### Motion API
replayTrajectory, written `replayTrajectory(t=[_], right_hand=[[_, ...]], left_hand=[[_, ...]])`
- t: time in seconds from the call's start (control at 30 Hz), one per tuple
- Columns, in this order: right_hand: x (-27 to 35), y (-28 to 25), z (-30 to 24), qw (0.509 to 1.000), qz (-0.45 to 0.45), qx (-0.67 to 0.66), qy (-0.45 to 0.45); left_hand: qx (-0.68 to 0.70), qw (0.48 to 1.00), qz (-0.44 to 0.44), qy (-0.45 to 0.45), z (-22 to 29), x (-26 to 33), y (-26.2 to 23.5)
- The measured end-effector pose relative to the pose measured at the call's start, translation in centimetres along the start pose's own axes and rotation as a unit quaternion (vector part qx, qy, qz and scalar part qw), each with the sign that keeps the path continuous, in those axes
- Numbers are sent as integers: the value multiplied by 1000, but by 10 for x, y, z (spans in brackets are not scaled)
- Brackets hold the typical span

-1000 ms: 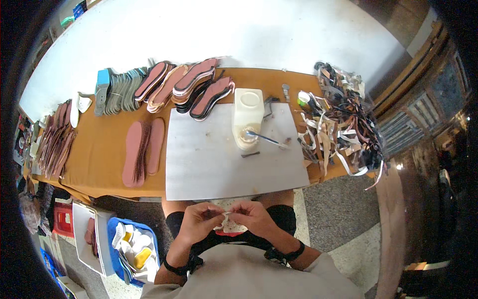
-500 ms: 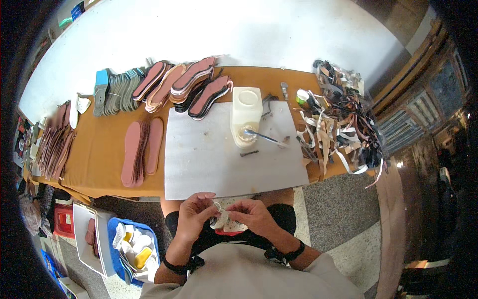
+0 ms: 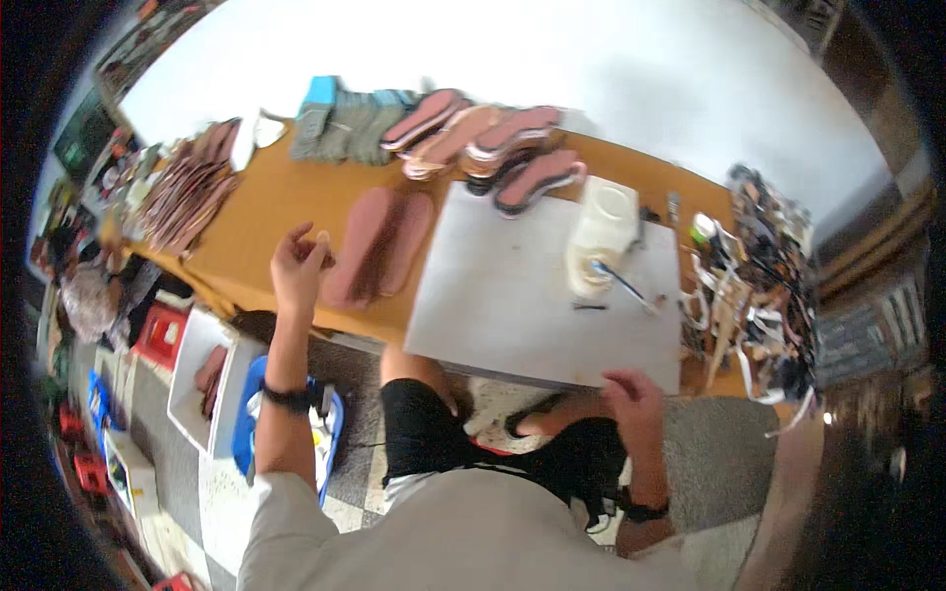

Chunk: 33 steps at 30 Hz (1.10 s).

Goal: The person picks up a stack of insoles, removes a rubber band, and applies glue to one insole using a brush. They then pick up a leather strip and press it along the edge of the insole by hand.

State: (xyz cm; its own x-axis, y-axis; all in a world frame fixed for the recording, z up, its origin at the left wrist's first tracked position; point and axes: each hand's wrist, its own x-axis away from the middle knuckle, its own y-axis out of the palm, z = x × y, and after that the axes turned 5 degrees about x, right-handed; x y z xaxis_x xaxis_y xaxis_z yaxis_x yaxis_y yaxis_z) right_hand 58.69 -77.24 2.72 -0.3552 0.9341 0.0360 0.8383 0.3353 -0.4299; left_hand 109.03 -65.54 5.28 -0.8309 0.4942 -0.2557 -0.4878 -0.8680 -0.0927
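My left hand (image 3: 299, 266) is raised over the orange table (image 3: 266, 197), fingers loosely apart, holding nothing I can see. It is just left of a pair of pink insoles (image 3: 379, 246) lying side by side. My right hand (image 3: 636, 399) rests low at the front edge of the grey work board (image 3: 532, 295), its fingers curled and blurred. Whether it holds anything does not show. A white glue jug (image 3: 601, 231) with a brush (image 3: 621, 284) stands on the board's far right part.
Stacks of pink and dark insoles (image 3: 483, 148) and a grey-blue stack (image 3: 345, 118) line the table's far edge. A heap of straps (image 3: 759, 266) covers the right end. More insoles (image 3: 192, 187) lie at the left. A blue bin (image 3: 251, 414) and a white tray (image 3: 192, 379) sit on the floor.
Both hands were together at my lap on a small pale piece. Now they are apart: the left has risen to the table near the pink insoles, the right has moved to the board's edge.
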Motion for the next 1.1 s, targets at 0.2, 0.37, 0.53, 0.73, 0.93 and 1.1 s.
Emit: replayTrajectory(t=[0.2,0.37,0.53,0.73,0.93,1.1], right_hand=[[-3,-10,7,999,-9,-31,38],[-9,-19,19,996,29,89,-9],[-15,-19,17,991,57,121,-25],[-36,-23,19,983,78,164,-30],[-41,-46,16,963,111,236,-74],[-67,-51,15,958,99,267,-43]], left_hand=[[-218,967,126,-27,-103,-69,-56],[-368,920,94,93,-80,-6,18],[-460,884,-77,-14,-43,24,28],[-503,860,-78,-20,-32,15,28],[-516,853,-69,-41,-49,-19,14],[-526,842,-94,-79,-61,-33,-1]])
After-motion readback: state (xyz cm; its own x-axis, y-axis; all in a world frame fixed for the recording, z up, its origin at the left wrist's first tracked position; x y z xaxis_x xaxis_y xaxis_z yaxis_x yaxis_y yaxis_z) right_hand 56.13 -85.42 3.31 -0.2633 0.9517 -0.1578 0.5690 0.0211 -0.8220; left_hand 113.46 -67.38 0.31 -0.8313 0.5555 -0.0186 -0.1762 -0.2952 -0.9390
